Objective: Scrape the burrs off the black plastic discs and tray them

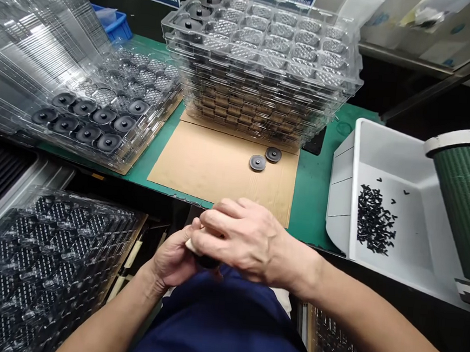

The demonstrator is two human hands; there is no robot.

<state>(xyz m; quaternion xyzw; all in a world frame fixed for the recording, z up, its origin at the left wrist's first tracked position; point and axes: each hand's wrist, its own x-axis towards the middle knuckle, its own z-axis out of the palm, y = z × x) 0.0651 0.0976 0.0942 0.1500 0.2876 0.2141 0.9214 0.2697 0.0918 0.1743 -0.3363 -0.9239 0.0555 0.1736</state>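
My left hand (174, 258) and my right hand (240, 236) meet close to my body, below the table's front edge. Both are closed round a small black round part (207, 262), which my right hand mostly covers. Two black round discs (265, 158) lie loose on a brown cardboard sheet (207, 165) just beyond my hands. A clear plastic tray (97, 116) at the left holds two rows of the same black discs.
A tall stack of clear trays (264, 64) stands behind the cardboard. A white bin (382, 209) on the right holds several small black pieces. A green ribbed cylinder (467, 199) stands at the far right. More trays (37, 258) lie at lower left.
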